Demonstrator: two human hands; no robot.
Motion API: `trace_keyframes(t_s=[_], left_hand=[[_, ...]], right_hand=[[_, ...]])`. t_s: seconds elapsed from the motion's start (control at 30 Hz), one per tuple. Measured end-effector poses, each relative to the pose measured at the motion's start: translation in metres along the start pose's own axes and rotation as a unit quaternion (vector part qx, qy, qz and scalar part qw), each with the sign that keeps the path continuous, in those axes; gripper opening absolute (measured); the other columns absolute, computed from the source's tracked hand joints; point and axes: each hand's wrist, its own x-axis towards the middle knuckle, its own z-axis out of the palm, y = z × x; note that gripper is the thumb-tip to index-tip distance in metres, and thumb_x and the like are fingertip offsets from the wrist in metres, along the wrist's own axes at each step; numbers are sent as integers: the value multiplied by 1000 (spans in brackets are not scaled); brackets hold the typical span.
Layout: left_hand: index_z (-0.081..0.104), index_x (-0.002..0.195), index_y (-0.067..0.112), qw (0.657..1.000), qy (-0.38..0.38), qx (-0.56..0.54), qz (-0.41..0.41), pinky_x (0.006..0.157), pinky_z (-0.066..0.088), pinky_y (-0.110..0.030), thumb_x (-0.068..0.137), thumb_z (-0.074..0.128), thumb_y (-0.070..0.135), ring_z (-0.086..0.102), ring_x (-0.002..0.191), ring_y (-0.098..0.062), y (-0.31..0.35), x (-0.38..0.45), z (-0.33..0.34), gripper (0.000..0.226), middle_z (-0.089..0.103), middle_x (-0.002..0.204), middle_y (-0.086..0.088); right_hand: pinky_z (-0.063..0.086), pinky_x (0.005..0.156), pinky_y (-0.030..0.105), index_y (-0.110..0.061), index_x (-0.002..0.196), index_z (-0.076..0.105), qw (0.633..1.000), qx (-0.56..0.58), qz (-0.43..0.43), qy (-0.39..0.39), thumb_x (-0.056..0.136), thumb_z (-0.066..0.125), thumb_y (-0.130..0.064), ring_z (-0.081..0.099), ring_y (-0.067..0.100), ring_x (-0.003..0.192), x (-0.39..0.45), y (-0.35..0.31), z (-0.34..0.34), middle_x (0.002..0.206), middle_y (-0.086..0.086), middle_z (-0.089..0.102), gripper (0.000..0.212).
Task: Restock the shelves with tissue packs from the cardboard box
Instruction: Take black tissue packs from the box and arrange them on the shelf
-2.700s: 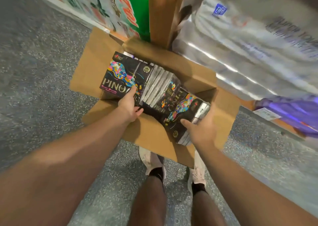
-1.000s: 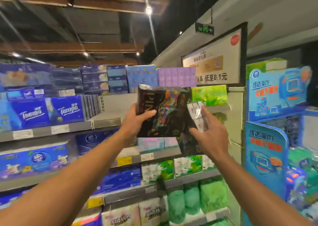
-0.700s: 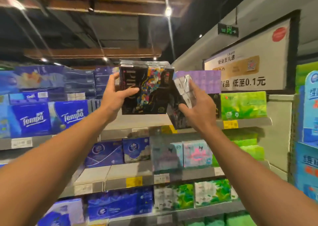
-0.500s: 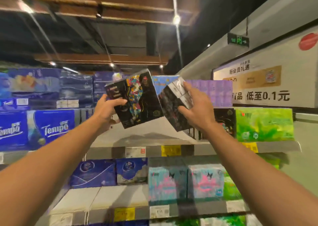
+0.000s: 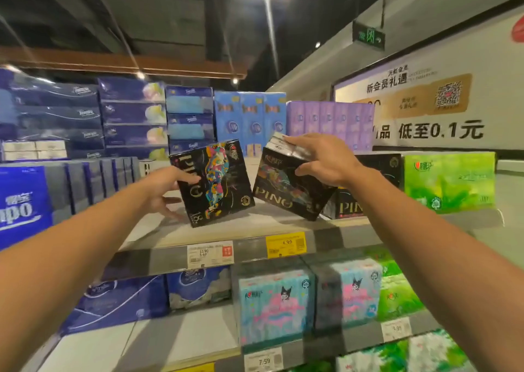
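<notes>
Black tissue packs with bright swirling prints are held over the bare stretch of the shelf (image 5: 226, 230), one in each hand. The left pack (image 5: 212, 181) is tilted, its lower corner down near the shelf board, and it is gripped at its left edge by the left hand (image 5: 161, 190): the thumb is laid across the front face and the fingers (image 5: 170, 201) are curled behind and under it. The right pack (image 5: 289, 187) is also tilted, its lower corner close to the shelf surface; whether it touches cannot be told. It is clamped from above by the right hand (image 5: 326, 161), with the fingers spread over the silvery top end and the thumb pressed on the front face. The two packs are near each other but apart. Just behind the right pack, a matching black pack (image 5: 377, 173) is seen standing upright on the shelf, and a green pack (image 5: 450, 181) stands beside it to the right. Blue packs (image 5: 22, 204) are lined up at the left end of the shelf. A yellow price tag (image 5: 286, 245) and a white price tag (image 5: 209, 254) are fixed to the shelf's front rail.
</notes>
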Motion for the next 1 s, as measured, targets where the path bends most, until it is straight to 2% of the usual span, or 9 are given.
trace_keyframes(t_s=[0.1, 0.2, 0.33, 0.43, 0.5, 0.6, 0.77, 0.87, 1.0], left_hand=[[40, 142, 35, 992, 53, 38, 108, 101, 34, -67, 73, 83, 41, 42, 132, -35, 19, 8, -2, 82, 46, 145, -2], [57, 127, 27, 967, 74, 184, 162, 95, 43, -51, 72, 78, 58, 51, 119, -27, 46, 10, 5, 67, 58, 131, -2], [55, 115, 18, 872, 127, 415, 226, 83, 49, -37, 69, 82, 54, 57, 103, -21, 66, 36, 16, 64, 61, 122, -4], [28, 151, 31, 834, -14, 516, 193, 103, 40, -41, 72, 81, 51, 44, 133, -28, 79, 55, 26, 97, 39, 153, -2], [30, 153, 31, 822, -53, 543, 162, 108, 36, -41, 75, 81, 47, 42, 136, -28, 84, 63, 26, 94, 40, 154, -2], [48, 142, 23, 869, 5, 457, 188, 96, 41, -37, 74, 83, 41, 52, 124, -28, 79, 66, 15, 78, 53, 142, -4], [46, 126, 15, 947, 212, 152, 187, 86, 48, -41, 73, 85, 30, 57, 109, -31, 62, 84, 29, 68, 58, 127, -11], [40, 132, 10, 962, 223, 47, 152, 98, 46, -44, 74, 84, 27, 52, 121, -35, 59, 103, 74, 75, 55, 132, -15], [39, 133, 8, 974, 185, 54, 115, 93, 46, -41, 75, 85, 32, 54, 119, -37, 48, 121, 133, 78, 56, 131, -16]], right_hand=[[43, 92, 39, -42, 145, 42, 999, -10, -22, -37, 81, 71, -35, 49, 24, 121, 6, -13, 10, 138, -2, 52, 70], [43, 96, 40, -45, 142, 44, 996, -24, -52, -71, 79, 72, -35, 49, 22, 125, 15, -25, 17, 143, -6, 51, 69], [45, 98, 41, -47, 143, 40, 991, -60, -90, -83, 78, 67, -42, 47, 21, 130, 27, -25, 24, 148, -7, 47, 71], [48, 92, 38, -48, 146, 32, 982, -115, -132, -65, 79, 63, -62, 50, 20, 127, 30, -20, 28, 147, -9, 47, 75], [50, 90, 39, -48, 146, 33, 979, -123, -151, -55, 80, 65, -62, 50, 19, 126, 32, -19, 23, 145, -9, 48, 75], [52, 84, 41, -45, 145, 37, 973, -140, -182, -19, 83, 69, -52, 54, 18, 117, 28, -25, 2, 136, -11, 54, 70], [52, 83, 43, -41, 144, 43, 978, -99, -176, 52, 82, 74, -41, 53, 20, 122, 1, -17, -50, 138, -11, 55, 69], [48, 98, 43, -34, 145, 45, 981, -55, -173, 71, 81, 76, -36, 51, 16, 128, -25, 8, -74, 144, -8, 53, 71], [40, 104, 22, -19, 144, 48, 981, 11, -179, 74, 86, 69, -33, 49, 1, 128, -56, 30, -102, 143, -11, 51, 64]])
